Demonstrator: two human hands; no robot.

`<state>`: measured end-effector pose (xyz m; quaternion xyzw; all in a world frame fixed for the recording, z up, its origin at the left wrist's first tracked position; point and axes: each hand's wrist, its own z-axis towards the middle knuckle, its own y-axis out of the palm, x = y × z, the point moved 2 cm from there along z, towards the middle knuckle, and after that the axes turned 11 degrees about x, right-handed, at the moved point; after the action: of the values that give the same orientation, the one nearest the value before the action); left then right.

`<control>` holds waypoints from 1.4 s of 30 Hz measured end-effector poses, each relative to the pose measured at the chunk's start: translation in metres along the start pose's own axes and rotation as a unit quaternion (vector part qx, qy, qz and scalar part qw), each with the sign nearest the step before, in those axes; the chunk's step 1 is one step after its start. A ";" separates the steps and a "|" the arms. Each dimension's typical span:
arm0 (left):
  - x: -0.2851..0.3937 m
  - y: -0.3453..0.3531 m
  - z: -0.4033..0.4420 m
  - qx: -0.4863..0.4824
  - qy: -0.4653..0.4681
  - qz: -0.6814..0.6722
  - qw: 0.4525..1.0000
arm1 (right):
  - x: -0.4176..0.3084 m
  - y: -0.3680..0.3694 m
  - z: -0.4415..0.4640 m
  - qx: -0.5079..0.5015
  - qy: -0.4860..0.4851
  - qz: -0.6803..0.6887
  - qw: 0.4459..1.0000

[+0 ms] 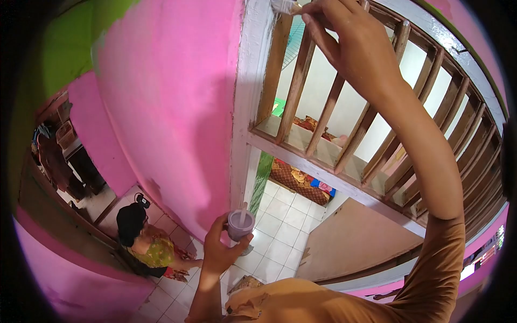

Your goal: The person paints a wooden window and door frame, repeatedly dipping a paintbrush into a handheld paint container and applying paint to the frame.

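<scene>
Raised to the top of the view, my right hand (360,47) pinches a paintbrush (284,6). Its pale bristles are at the white-painted door frame post (253,70), near the upper corner of the slatted opening; whether they touch the wood I cannot tell. Lower down, my left hand (222,252) is wrapped round a small cup (240,231) of greyish-lilac paint. A stick (243,211) stands up out of the cup.
Brown wooden slats (326,116) fill the opening above the doorway. A pink wall (183,107) runs along the left. Below on the left, a person (148,242) in a yellow patterned top stands on the tiled floor (277,231). A brown door panel (355,237) is below the slats.
</scene>
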<state>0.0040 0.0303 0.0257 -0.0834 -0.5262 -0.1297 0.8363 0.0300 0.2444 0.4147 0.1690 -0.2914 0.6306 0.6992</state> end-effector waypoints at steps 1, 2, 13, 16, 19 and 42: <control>-0.001 0.000 0.000 0.002 -0.002 0.003 1.000 | -0.004 -0.001 -0.002 -0.028 0.010 0.020 0.999; -0.002 0.000 0.000 0.003 -0.003 0.003 1.000 | -0.007 -0.004 0.001 -0.029 0.033 0.028 0.999; 0.004 -0.004 0.000 -0.003 -0.002 0.005 1.000 | -0.017 0.007 -0.014 -0.113 0.041 0.029 0.992; 0.004 -0.007 -0.001 -0.001 -0.023 0.006 1.000 | -0.018 0.003 -0.018 -0.072 0.011 0.042 0.996; 0.002 -0.006 0.000 -0.012 -0.011 0.012 1.000 | -0.014 -0.001 -0.013 -0.014 0.014 0.037 0.999; -0.019 0.042 -0.005 -0.094 -0.021 0.000 0.995 | -0.100 -0.164 -0.160 -0.204 0.350 0.314 0.859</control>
<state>0.0135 0.0710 0.0066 -0.1640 -0.5294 -0.1766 0.8134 0.2180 0.2385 0.2509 -0.3096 -0.1871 0.7609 0.5387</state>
